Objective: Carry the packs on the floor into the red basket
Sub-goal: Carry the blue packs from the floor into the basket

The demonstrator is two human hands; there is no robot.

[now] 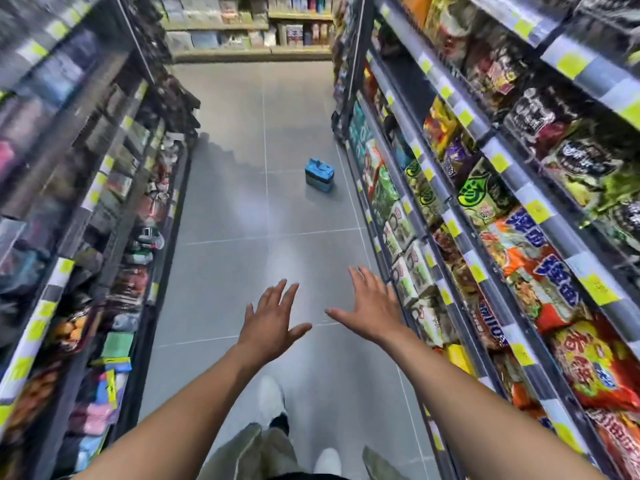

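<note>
A blue pack (319, 175) lies on the grey floor (225, 202), well beyond both empty, spread hands: left hand (272, 317), right hand (372, 304).

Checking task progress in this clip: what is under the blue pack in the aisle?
The blue pack sits directly on the grey floor tiles, nothing else visibly beneath. Its underside is hidden. No red basket is in view.

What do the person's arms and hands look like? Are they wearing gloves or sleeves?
No gloves and no sleeves in view. The left hand and the right hand are both bare, and the forearms are bare all the way to the bottom edge of the picture. I see no watch, ring or bracelet. Lower down, the person wears loose greyish-green trousers and white shoes.
</note>
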